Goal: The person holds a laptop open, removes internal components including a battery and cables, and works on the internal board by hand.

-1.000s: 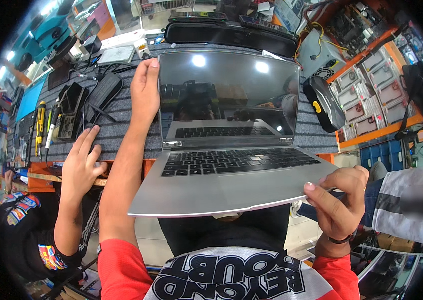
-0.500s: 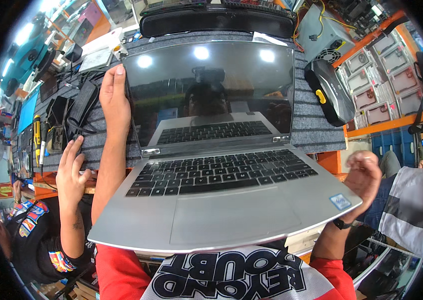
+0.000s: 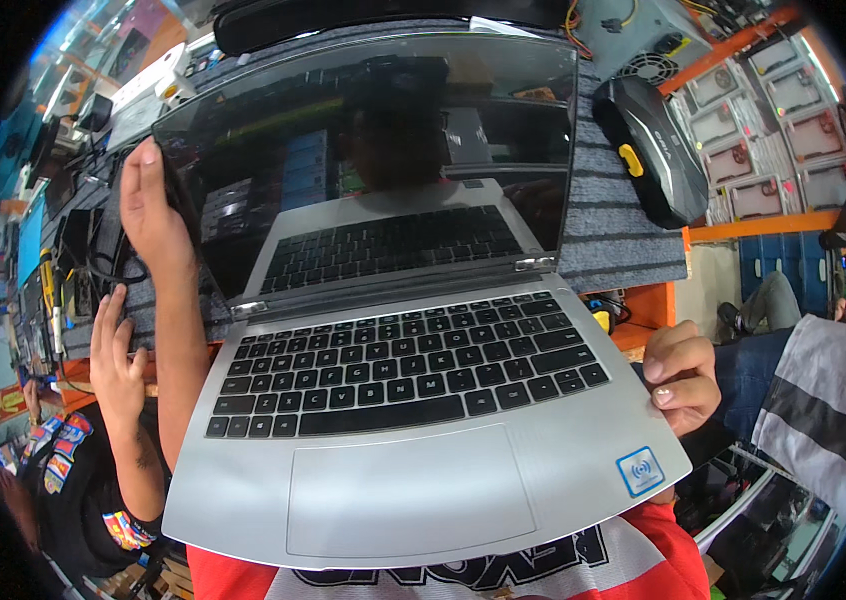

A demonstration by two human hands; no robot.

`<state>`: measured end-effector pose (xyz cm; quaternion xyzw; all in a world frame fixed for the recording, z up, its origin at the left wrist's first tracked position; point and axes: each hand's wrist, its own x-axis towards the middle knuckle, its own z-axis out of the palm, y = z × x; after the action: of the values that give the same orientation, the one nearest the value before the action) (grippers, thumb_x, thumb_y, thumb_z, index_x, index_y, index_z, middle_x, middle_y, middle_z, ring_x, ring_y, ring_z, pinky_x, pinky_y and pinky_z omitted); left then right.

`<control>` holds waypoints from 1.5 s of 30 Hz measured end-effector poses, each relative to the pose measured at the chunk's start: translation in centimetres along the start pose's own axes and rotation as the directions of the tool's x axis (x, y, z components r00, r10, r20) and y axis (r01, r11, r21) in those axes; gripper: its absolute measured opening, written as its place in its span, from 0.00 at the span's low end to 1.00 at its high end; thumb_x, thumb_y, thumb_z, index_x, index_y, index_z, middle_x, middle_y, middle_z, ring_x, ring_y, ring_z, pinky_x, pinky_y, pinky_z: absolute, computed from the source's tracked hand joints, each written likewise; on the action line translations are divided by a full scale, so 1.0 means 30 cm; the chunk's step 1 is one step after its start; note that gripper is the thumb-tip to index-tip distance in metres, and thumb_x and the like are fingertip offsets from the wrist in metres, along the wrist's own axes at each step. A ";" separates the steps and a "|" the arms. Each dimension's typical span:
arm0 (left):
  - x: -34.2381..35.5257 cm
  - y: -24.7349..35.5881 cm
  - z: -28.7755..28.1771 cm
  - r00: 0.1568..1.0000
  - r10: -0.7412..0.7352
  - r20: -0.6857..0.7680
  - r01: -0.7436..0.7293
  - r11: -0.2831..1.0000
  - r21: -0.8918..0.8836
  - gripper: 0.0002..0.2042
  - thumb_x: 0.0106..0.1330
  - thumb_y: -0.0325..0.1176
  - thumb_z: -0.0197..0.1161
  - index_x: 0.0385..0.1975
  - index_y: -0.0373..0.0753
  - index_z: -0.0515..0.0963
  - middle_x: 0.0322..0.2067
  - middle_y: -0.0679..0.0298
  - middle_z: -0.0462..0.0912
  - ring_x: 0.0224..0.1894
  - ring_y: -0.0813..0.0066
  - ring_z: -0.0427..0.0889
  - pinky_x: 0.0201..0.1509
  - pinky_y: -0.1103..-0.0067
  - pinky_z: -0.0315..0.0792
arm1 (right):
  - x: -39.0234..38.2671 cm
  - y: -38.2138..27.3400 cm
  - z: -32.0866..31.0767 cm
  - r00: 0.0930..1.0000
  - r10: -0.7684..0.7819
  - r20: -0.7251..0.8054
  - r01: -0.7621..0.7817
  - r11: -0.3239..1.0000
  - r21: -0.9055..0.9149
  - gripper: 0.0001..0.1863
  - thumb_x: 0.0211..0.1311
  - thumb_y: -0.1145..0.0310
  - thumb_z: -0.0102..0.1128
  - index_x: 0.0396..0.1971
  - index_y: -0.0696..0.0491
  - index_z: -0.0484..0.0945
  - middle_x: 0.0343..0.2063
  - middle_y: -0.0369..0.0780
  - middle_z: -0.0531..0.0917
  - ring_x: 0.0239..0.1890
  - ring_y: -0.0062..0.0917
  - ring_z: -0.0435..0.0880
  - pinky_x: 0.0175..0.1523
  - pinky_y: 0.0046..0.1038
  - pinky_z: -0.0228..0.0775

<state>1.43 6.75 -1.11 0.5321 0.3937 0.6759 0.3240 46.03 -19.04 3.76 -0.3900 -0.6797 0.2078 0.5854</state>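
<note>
The largest thing here, the open silver laptop [image 3: 398, 315], has come closer to the wearer since the earlier views and now fills the middle, its base sloping out past the bench's front edge toward the red-and-white shirt; whether its rear touches the grey striped mat [image 3: 623, 250] is hidden. The dark screen [image 3: 373, 165] has swung round so that its left side sits lower and nearer, and it shows only reflections. Below the hinge the black keyboard [image 3: 403, 365] now faces up almost squarely, as does the touchpad [image 3: 411, 490], so the work in hand seems to have reached a point where the whole deck can be looked over. The left hand [image 3: 156, 225] remains at the screen's left edge, apparently grasping it, though what lies behind the panel is out of sight. The right hand [image 3: 681, 380] has moved up from the front corner to the base's right side, fingers loosely curled; whether it grips or merely touches I cannot tell. Its shift leaves the small blue-bordered sticker [image 3: 640, 471] uncovered.
</note>
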 end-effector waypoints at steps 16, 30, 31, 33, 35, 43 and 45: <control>-0.013 0.042 0.070 0.991 0.130 -0.012 -0.129 0.988 0.081 0.10 0.76 0.35 0.58 0.44 0.34 0.80 0.37 0.72 0.81 0.41 0.87 0.75 0.49 0.86 0.67 | 0.006 0.091 -0.039 0.941 0.269 0.206 -0.225 0.950 -0.215 0.28 0.64 0.47 0.63 0.43 0.61 0.82 0.42 0.50 0.82 0.44 0.39 0.81 0.50 0.36 0.70; -0.032 0.077 0.067 0.990 0.138 0.043 -0.135 0.989 -0.068 0.11 0.78 0.35 0.56 0.46 0.33 0.78 0.38 0.69 0.83 0.40 0.89 0.76 0.46 0.88 0.68 | 0.101 0.151 -0.051 0.815 0.338 0.472 -0.192 0.924 -0.330 0.18 0.60 0.66 0.62 0.44 0.65 0.81 0.43 0.49 0.84 0.45 0.38 0.80 0.53 0.34 0.69; -0.035 0.084 0.073 0.990 0.134 0.036 -0.131 0.989 -0.074 0.11 0.78 0.35 0.56 0.46 0.33 0.78 0.38 0.70 0.83 0.39 0.89 0.76 0.45 0.88 0.68 | 0.101 0.153 -0.049 0.815 0.337 0.470 -0.193 0.925 -0.329 0.18 0.60 0.66 0.62 0.44 0.65 0.81 0.43 0.49 0.84 0.46 0.38 0.80 0.53 0.35 0.69; -0.037 0.092 0.079 0.992 0.126 0.020 -0.124 0.989 -0.078 0.11 0.78 0.35 0.56 0.45 0.33 0.78 0.37 0.71 0.82 0.38 0.90 0.75 0.44 0.88 0.67 | 0.101 0.152 -0.041 0.823 0.345 0.452 -0.203 0.921 -0.333 0.18 0.61 0.64 0.63 0.43 0.65 0.82 0.44 0.50 0.84 0.46 0.39 0.80 0.53 0.35 0.69; -0.036 0.094 0.081 0.992 0.126 0.000 -0.125 0.989 -0.075 0.10 0.77 0.35 0.57 0.45 0.33 0.78 0.35 0.73 0.81 0.36 0.90 0.73 0.42 0.89 0.66 | 0.099 0.152 -0.036 0.831 0.360 0.424 -0.222 0.914 -0.341 0.19 0.61 0.63 0.64 0.43 0.65 0.82 0.44 0.50 0.84 0.46 0.39 0.81 0.53 0.36 0.70; -0.035 0.082 0.053 0.992 0.130 -0.001 -0.129 0.990 -0.062 0.10 0.76 0.35 0.58 0.44 0.34 0.79 0.32 0.76 0.77 0.31 0.94 0.67 0.35 0.90 0.60 | 0.111 0.192 -0.032 0.820 0.246 0.517 -0.100 0.951 -0.293 0.22 0.63 0.58 0.63 0.43 0.63 0.82 0.45 0.49 0.84 0.46 0.40 0.81 0.53 0.37 0.70; -0.028 0.097 0.070 0.989 0.151 -0.005 -0.151 0.986 -0.075 0.10 0.76 0.35 0.59 0.45 0.34 0.80 0.35 0.73 0.80 0.36 0.91 0.72 0.42 0.89 0.65 | 0.108 0.193 -0.038 0.828 0.241 0.506 -0.104 0.953 -0.285 0.23 0.63 0.55 0.62 0.44 0.63 0.82 0.45 0.49 0.84 0.46 0.40 0.81 0.53 0.37 0.70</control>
<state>3.62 5.03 1.31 0.5479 0.3264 0.7128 0.2919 48.74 -13.20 1.79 -0.4458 -0.7978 0.2751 0.2984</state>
